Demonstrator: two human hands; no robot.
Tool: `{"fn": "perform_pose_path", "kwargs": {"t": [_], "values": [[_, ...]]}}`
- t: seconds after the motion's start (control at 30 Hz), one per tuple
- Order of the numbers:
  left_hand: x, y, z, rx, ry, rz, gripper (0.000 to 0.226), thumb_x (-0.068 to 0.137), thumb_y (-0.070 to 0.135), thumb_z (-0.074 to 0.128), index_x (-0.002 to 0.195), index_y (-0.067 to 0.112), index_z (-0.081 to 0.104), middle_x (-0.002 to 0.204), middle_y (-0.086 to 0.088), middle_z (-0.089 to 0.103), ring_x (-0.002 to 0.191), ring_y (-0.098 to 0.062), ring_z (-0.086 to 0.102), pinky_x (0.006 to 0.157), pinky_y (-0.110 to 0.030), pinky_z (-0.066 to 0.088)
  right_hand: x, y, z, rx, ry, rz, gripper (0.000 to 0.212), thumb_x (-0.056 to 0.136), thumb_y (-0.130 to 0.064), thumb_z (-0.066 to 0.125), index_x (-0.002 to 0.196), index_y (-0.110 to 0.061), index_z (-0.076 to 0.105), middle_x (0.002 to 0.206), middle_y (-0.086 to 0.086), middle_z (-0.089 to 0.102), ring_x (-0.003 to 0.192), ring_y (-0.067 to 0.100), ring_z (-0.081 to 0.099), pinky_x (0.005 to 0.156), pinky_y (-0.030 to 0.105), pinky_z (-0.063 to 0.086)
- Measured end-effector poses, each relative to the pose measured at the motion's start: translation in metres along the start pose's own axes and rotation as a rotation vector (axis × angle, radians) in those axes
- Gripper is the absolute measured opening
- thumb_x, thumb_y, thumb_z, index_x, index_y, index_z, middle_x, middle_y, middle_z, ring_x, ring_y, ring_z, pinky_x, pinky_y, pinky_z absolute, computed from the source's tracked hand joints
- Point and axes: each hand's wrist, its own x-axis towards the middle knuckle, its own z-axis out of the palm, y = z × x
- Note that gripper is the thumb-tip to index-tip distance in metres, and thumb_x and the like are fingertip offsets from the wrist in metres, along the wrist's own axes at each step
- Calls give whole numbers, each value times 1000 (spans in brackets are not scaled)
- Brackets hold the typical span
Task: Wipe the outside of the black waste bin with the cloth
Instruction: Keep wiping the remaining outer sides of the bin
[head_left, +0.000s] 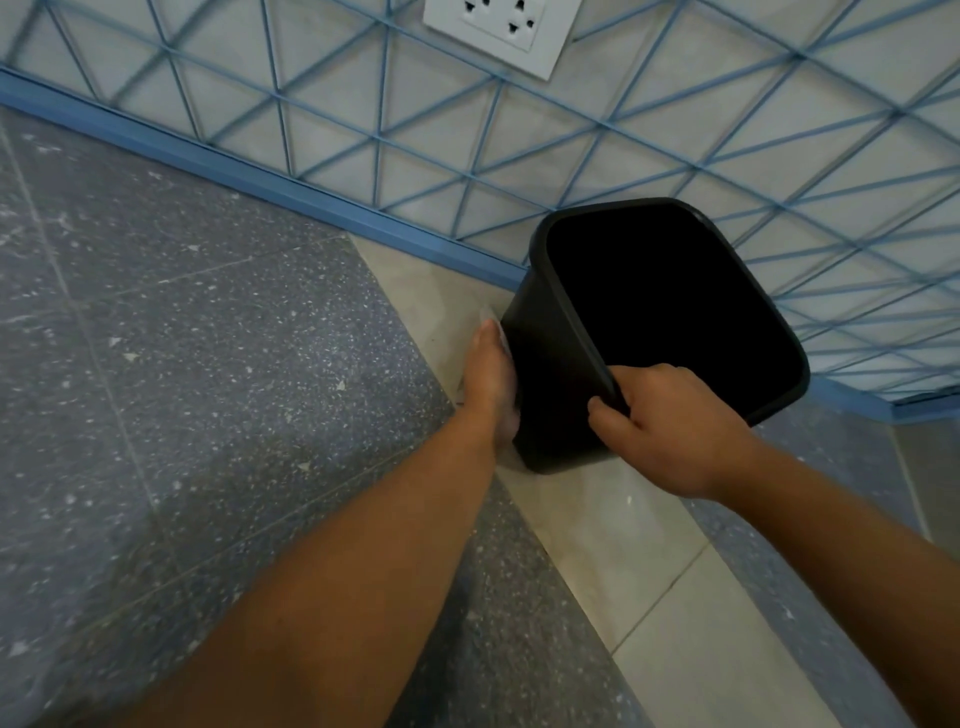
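Note:
The black waste bin (550, 364) stands on the floor beside the wall, its open mouth dark and tilted toward me. My right hand (670, 426) grips the bin's near rim, fingers curled over the edge. My left hand (491, 384) lies flat against the bin's left outer wall, low down. A pale cloth (493, 325) shows as a thin edge past my fingertips, pressed between my palm and the bin. Most of the cloth is hidden under the hand.
The wall (649, 130) behind the bin has a blue triangular line pattern and a blue skirting (260, 179). A white power socket (501, 31) sits high on it. The floor has dark speckled tiles (182, 364) and light tiles (613, 530).

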Motion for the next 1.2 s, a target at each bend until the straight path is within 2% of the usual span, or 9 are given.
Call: {"fn": "perform_pose_path", "kwargs": {"t": [0.2,0.3,0.37,0.5,0.6,0.77,0.87,1.07,1.2], "values": [[-15,-9,15,48,24,371,48,112,36,40,153,17,53,147,-8,65,141,-19,60,122,-40,45,1,-2,-1,-9,24,-1,34,93,-28,52,61,-27,39,50,-3,44,43,10,43,46,23,28],[-5,-10,5,82,80,143,53,113,46,31,155,20,51,154,-13,58,147,-35,52,130,-54,33,1,-2,-2,-10,19,-9,34,93,-28,50,62,-28,39,51,-3,44,43,11,43,46,24,30],[3,-5,2,59,70,-9,55,113,48,28,154,21,51,153,-16,59,144,-36,54,128,-54,34,1,-1,-1,-8,25,-2,33,93,-29,51,62,-27,40,51,-3,45,43,11,43,46,24,31],[-16,-3,19,-1,-2,372,54,107,42,42,151,14,56,149,-12,64,141,-24,60,123,-42,45,4,0,0,17,46,-2,34,91,-28,53,60,-26,41,48,-3,44,41,10,42,45,24,29],[-17,-14,22,115,-18,530,54,110,38,40,160,18,45,163,0,52,152,-12,47,128,-31,38,4,2,-1,-1,49,-27,35,90,-27,54,59,-25,39,47,-3,44,41,10,44,45,25,30],[23,-22,-5,224,87,270,52,114,45,30,159,23,44,150,9,49,143,-11,44,132,-48,29,2,5,1,-4,48,-27,33,92,-30,53,61,-28,40,48,-4,42,40,8,42,45,19,27],[38,-31,-21,269,92,169,58,113,49,29,162,21,42,167,-5,43,155,-23,39,133,-48,27,3,4,1,-3,49,-27,34,92,-29,53,61,-28,39,48,-4,42,41,9,41,45,22,28],[30,-42,-27,404,165,193,54,116,35,26,160,7,42,158,-18,51,150,-31,46,129,-40,33,5,4,0,8,46,-10,32,91,-28,53,61,-26,41,50,-4,42,43,10,43,47,26,32],[11,-69,-28,456,161,94,54,117,31,26,153,-6,43,149,-37,52,141,-50,52,120,-59,42,6,5,2,23,66,4,30,90,-28,54,62,-23,45,50,-3,44,43,10,44,46,26,32]]}}
